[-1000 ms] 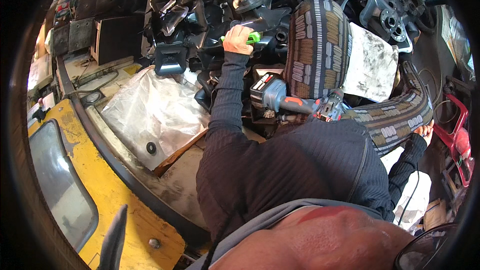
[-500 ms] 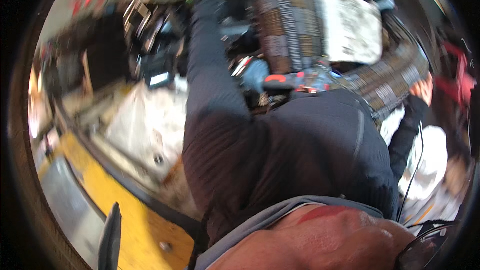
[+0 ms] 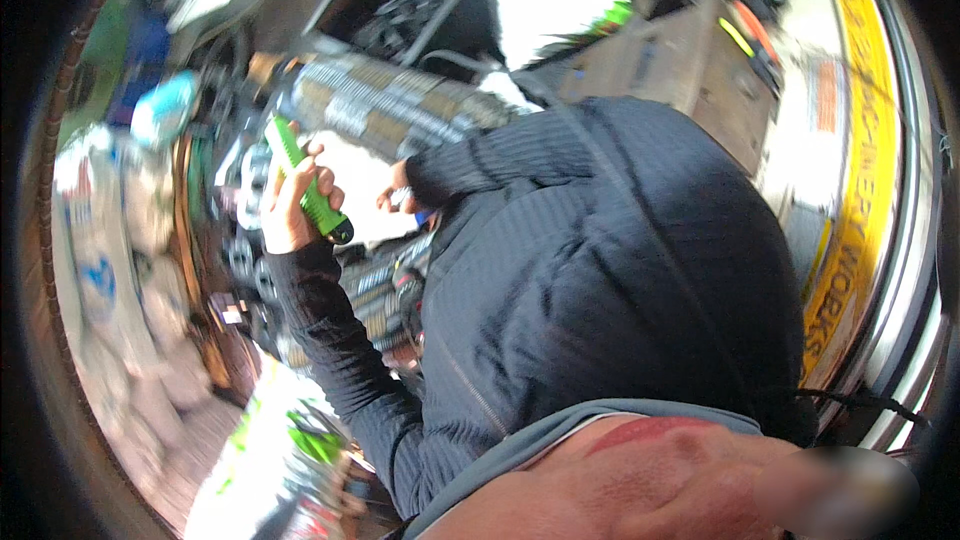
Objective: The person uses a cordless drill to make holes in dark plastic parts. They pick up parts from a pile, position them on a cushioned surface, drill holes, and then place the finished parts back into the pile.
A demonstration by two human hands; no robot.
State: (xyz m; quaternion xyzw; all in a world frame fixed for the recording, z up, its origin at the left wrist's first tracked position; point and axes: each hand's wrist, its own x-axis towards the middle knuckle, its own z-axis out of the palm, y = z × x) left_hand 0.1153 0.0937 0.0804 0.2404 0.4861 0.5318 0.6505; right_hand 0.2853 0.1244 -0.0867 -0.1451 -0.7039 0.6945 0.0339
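Observation:
My left hand [image 3: 292, 202] is raised at the centre left, its fingers wrapped round a bright green utility knife [image 3: 318, 202] with a black end. To its right, my right hand [image 3: 398, 192] reaches across from my dark sleeve. Its fingers are bent together, and what they may hold is too blurred to make out. A white sheet [image 3: 358, 165] lies behind and between the two hands. Beyond it run long rows of grey and brown ribbed pieces [image 3: 400, 100]. More ribbed rows [image 3: 375, 300] show beside my left forearm.
A grey-rimmed crate [image 3: 452, 2] with dark parts stands at the top. A brown box [image 3: 640, 65] is at the upper right, near orange-handled pliers [image 3: 755, 30]. A yellow strip [image 3: 868, 160] runs down the right. Blue wrapped goods [image 3: 165, 108] and a white-green bag [image 3: 250, 470] are on the left.
The view has swung round. My left hand, with the green knife, has come nearer from the top edge. My right hand has moved from the far right to beside it.

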